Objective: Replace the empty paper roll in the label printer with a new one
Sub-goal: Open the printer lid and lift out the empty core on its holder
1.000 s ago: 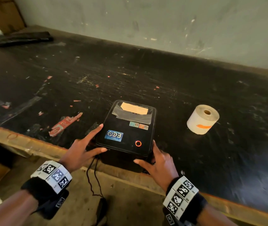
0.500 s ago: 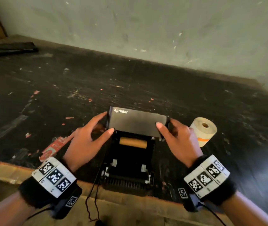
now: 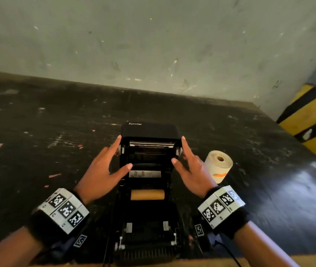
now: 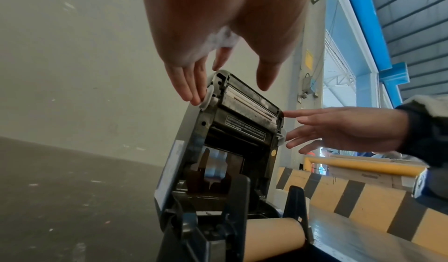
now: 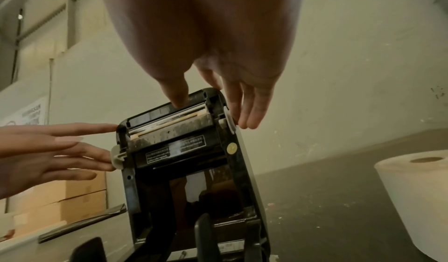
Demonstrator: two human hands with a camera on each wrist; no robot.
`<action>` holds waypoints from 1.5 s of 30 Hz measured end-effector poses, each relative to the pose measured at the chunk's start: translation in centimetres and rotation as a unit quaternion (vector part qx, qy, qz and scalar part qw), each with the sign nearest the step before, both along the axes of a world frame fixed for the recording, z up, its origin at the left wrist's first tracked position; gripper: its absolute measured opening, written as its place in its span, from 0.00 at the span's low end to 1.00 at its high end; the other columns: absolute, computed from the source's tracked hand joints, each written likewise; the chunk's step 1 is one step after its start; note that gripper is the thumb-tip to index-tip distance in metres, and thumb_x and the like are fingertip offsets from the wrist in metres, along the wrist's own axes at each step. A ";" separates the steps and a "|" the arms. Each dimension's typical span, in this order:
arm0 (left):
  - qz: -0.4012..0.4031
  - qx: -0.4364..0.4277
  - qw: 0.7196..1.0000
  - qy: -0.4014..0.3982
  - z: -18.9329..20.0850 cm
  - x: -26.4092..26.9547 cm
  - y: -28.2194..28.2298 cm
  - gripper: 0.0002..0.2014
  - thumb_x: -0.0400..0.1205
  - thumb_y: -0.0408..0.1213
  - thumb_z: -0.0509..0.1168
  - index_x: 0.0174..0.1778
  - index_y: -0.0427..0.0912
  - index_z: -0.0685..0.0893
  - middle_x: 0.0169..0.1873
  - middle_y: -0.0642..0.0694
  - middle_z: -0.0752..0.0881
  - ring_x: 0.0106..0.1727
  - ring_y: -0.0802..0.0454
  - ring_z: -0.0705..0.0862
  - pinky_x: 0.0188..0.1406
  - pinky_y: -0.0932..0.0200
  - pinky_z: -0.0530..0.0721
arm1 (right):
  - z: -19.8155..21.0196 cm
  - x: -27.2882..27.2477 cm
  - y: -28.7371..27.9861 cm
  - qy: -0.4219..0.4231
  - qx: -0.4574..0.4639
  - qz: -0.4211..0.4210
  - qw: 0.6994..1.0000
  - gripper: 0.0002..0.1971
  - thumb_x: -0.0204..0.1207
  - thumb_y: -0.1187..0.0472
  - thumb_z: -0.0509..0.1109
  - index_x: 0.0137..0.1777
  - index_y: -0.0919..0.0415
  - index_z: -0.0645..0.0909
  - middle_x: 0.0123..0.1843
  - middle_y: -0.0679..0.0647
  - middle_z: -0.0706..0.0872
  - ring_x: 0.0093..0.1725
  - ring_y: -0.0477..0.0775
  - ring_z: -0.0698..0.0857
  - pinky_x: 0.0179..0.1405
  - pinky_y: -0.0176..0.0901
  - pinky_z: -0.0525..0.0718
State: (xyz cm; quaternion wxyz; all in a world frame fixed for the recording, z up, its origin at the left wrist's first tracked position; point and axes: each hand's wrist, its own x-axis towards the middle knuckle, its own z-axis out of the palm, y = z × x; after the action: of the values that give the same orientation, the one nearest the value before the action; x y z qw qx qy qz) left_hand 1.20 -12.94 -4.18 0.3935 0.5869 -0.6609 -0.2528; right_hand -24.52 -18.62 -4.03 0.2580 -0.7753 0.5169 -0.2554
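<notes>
Bare core (image 3: 147, 195) inside open printer (image 3: 149, 224)

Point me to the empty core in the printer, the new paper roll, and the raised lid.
empty core (image 3: 147, 195): head view, middle of the brown tube.
new paper roll (image 3: 217, 168): head view, its side wall.
raised lid (image 3: 150, 129): head view, its black outer face.

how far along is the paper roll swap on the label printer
Done: the printer lid stands open. In hand: left hand and right hand flank it, straight fingers at its sides. Left: lift out the empty core, seat the new roll from the table, close the lid.
</notes>
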 end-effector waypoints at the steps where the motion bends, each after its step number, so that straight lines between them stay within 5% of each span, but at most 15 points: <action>1: -0.012 0.008 1.000 0.005 -0.1 0.3 0.0 0.41 0.76 0.48 0.68 0.78 0.65 0.48 0.73 0.58 0.69 0.75 0.60 0.65 0.76 0.52 0.65 | 0.2 0.1 0.1 0.004 0.010 -0.001 1.000 0.38 0.81 0.48 0.60 0.82 0.42 0.36 0.77 0.54 0.73 0.77 0.55 0.69 0.78 0.52 0.66; 6: -0.040 0.041 0.998 -0.010 -1.1 1.3 0.7 0.43 0.76 0.48 0.68 0.75 0.72 0.43 0.78 0.57 0.63 0.78 0.60 0.59 0.78 0.48 0.62 | 0.3 0.3 1.0 0.021 0.026 -0.007 0.999 0.40 0.82 0.50 0.61 0.82 0.43 0.35 0.79 0.57 0.69 0.78 0.55 0.67 0.76 0.48 0.64; 11: -0.057 0.081 0.994 -0.038 -4.1 1.0 2.0 0.41 0.77 0.50 0.66 0.77 0.67 0.45 0.78 0.51 0.66 0.78 0.59 0.61 0.77 0.56 0.61 | -0.5 0.5 1.5 0.016 0.034 0.011 0.999 0.39 0.81 0.50 0.62 0.81 0.40 0.37 0.85 0.51 0.57 0.83 0.52 0.57 0.79 0.45 0.56; 15: -0.083 0.140 0.985 -0.054 -5.9 0.8 2.5 0.39 0.76 0.52 0.66 0.78 0.63 0.49 0.75 0.51 0.70 0.76 0.59 0.65 0.74 0.61 0.62 | -0.5 0.3 0.9 -0.008 0.051 0.005 0.999 0.39 0.81 0.52 0.63 0.82 0.41 0.39 0.83 0.53 0.62 0.81 0.52 0.62 0.79 0.50 0.61; 20: -0.104 0.151 0.980 -0.075 -6.9 0.8 2.5 0.50 0.63 0.77 0.54 0.78 0.54 0.59 0.75 0.53 0.67 0.77 0.60 0.63 0.76 0.61 0.61 | -1.0 0.4 1.3 -0.035 0.112 0.005 0.993 0.40 0.82 0.56 0.62 0.82 0.45 0.36 0.80 0.57 0.68 0.80 0.53 0.66 0.79 0.49 0.64; 22: -0.102 0.147 0.980 -0.083 -7.1 0.5 2.4 0.43 0.69 0.70 0.59 0.77 0.48 0.65 0.76 0.51 0.67 0.78 0.60 0.61 0.77 0.63 0.58 | -2.4 0.4 2.1 0.012 0.160 0.030 0.987 0.40 0.82 0.55 0.62 0.81 0.46 0.34 0.78 0.59 0.73 0.77 0.54 0.71 0.77 0.47 0.65; 24: -0.111 0.153 0.979 -0.083 -7.3 0.3 2.3 0.29 0.80 0.51 0.61 0.76 0.48 0.65 0.77 0.52 0.67 0.79 0.61 0.57 0.79 0.60 0.56 | -4.3 0.5 2.9 0.067 0.184 0.048 0.980 0.40 0.82 0.55 0.61 0.81 0.48 0.34 0.74 0.60 0.77 0.71 0.54 0.78 0.75 0.47 0.71; 27: -0.130 0.164 0.974 -0.083 -7.9 0.0 2.3 0.25 0.83 0.42 0.59 0.77 0.49 0.64 0.75 0.58 0.65 0.80 0.62 0.53 0.80 0.60 0.53 | -6.0 0.7 3.6 0.087 0.169 0.048 0.981 0.40 0.81 0.57 0.62 0.82 0.48 0.37 0.73 0.61 0.78 0.72 0.54 0.77 0.75 0.46 0.71; 30: -0.119 0.160 0.979 -0.041 -8.1 -0.3 2.6 0.24 0.82 0.39 0.61 0.75 0.51 0.66 0.70 0.68 0.63 0.78 0.65 0.52 0.80 0.61 0.51 | -6.2 1.0 4.1 0.054 0.164 0.037 0.984 0.39 0.81 0.62 0.63 0.82 0.48 0.40 0.75 0.59 0.76 0.75 0.51 0.74 0.73 0.36 0.67; 33: -0.113 0.151 0.981 0.046 -7.5 -0.4 2.8 0.24 0.81 0.35 0.64 0.69 0.62 0.67 0.67 0.74 0.63 0.76 0.71 0.55 0.77 0.65 0.52 | -5.7 0.9 4.6 0.006 0.128 0.020 0.992 0.40 0.80 0.67 0.64 0.82 0.45 0.43 0.76 0.57 0.75 0.76 0.48 0.72 0.63 0.14 0.62; 37: -0.077 0.091 0.989 0.093 -5.2 -1.1 2.4 0.25 0.79 0.31 0.65 0.70 0.55 0.70 0.68 0.70 0.69 0.66 0.86 0.63 0.72 0.72 0.59 | -3.4 0.3 4.9 -0.056 0.046 0.007 0.997 0.40 0.77 0.67 0.68 0.81 0.39 0.51 0.74 0.47 0.76 0.69 0.26 0.69 0.53 0.07 0.62; 40: -0.073 0.052 0.988 0.127 -3.2 -2.7 1.8 0.24 0.79 0.28 0.65 0.69 0.51 0.73 0.65 0.68 0.73 0.66 0.78 0.71 0.67 0.81 0.65 | -2.1 -0.5 5.1 -0.089 -0.047 0.004 0.995 0.36 0.75 0.67 0.70 0.77 0.40 0.61 0.70 0.43 0.76 0.61 0.12 0.67 0.56 0.08 0.63; 45: -0.072 0.037 0.980 0.182 -1.5 -6.6 1.1 0.23 0.77 0.28 0.67 0.68 0.47 0.77 0.62 0.60 0.77 0.63 0.65 0.79 0.58 0.79 0.75 | -2.1 -3.5 5.8 -0.044 -0.107 -0.051 0.992 0.28 0.74 0.65 0.73 0.72 0.46 0.73 0.71 0.47 0.75 0.70 0.33 0.70 0.63 0.13 0.62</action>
State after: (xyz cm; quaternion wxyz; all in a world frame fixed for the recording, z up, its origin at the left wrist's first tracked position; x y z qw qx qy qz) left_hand -5.42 -11.83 -5.71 0.4664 0.4961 -0.6088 -0.4071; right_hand -28.03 -12.81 -6.15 0.1823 -0.7594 0.5134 -0.3557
